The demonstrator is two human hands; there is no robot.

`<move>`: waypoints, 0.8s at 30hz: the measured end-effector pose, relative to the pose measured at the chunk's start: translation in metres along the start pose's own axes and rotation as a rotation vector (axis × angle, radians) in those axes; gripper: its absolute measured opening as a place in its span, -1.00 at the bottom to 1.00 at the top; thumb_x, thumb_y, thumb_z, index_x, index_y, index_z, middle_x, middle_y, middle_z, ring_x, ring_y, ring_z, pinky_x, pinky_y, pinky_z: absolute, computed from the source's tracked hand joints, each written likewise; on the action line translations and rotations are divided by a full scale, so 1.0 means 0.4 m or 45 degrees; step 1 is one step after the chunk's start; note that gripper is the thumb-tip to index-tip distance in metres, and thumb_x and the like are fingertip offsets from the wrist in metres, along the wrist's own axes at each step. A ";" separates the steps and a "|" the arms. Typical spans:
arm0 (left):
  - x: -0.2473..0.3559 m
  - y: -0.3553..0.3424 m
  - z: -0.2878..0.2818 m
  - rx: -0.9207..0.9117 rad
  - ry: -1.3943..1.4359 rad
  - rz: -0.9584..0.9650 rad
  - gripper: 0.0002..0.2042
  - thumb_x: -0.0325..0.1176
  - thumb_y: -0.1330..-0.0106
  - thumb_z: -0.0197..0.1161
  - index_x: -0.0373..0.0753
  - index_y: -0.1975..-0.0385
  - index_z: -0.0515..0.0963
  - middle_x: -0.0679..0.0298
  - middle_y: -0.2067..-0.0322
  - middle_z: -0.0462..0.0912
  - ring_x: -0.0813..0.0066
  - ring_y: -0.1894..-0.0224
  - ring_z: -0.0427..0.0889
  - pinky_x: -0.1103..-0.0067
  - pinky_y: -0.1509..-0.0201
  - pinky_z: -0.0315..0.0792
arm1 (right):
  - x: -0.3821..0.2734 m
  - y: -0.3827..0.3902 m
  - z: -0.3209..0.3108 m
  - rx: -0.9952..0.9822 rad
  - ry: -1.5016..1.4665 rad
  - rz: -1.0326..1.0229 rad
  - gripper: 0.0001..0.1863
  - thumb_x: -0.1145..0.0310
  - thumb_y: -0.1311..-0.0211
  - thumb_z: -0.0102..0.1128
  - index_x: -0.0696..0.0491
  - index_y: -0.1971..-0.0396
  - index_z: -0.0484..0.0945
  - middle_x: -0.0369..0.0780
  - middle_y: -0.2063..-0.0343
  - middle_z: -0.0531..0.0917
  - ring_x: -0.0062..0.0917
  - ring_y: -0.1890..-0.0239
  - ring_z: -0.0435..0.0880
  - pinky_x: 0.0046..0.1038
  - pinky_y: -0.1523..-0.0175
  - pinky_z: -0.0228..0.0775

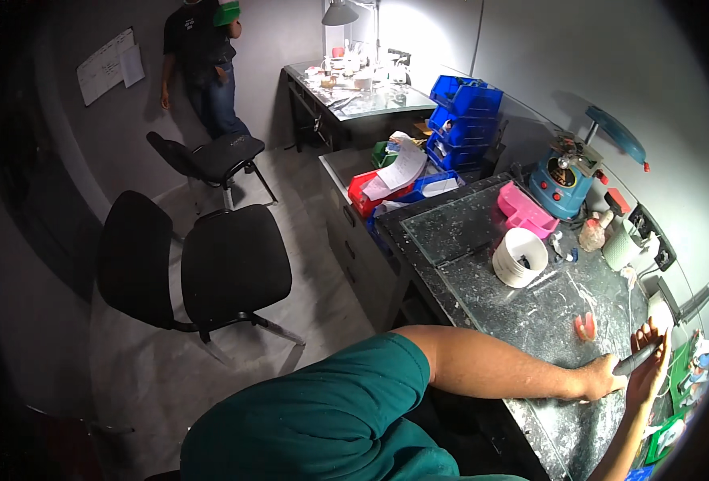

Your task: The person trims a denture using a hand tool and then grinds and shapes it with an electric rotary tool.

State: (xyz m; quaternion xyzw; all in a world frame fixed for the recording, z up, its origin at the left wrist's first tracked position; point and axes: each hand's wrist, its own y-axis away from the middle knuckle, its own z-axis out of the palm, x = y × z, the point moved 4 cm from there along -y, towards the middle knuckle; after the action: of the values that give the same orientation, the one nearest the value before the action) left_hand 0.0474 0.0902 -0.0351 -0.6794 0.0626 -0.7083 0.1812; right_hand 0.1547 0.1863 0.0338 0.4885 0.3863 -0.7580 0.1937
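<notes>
My left hand reaches across the bench top and is closed round one end of a dark, rod-shaped handpiece. The handpiece slants up to the right, across the palm of my right hand. That hand is raised, its fingers partly stretched upward and apart. Whether the right fingers press on the handpiece is hard to make out. Just beyond the hands, a pink, denture-like piece lies on the dusty dark bench. A white tub with small dark things inside stands farther back.
A pink tray and a blue machine stand behind the tub. Stacked blue bins and a red bin are beyond. Green holders line the right edge. Black chairs stand left; a person is at the back.
</notes>
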 end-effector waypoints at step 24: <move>0.150 0.050 -0.047 -0.124 0.097 0.367 -0.74 -0.36 -0.13 0.22 -0.40 0.24 0.54 -0.05 0.47 0.62 0.13 0.37 0.65 0.36 0.27 0.45 | 0.182 -0.159 -0.085 0.104 1.632 0.339 -0.82 0.47 0.12 0.44 0.25 0.59 0.60 -0.17 0.67 0.63 -0.50 0.65 0.55 -0.43 0.51 0.36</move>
State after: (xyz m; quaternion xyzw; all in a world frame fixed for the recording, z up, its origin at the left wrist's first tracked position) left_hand 0.0316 0.0483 0.0135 -0.6440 0.2005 -0.6962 0.2456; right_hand 0.0996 0.2584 -0.0134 0.8941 0.3322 -0.3004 -0.0014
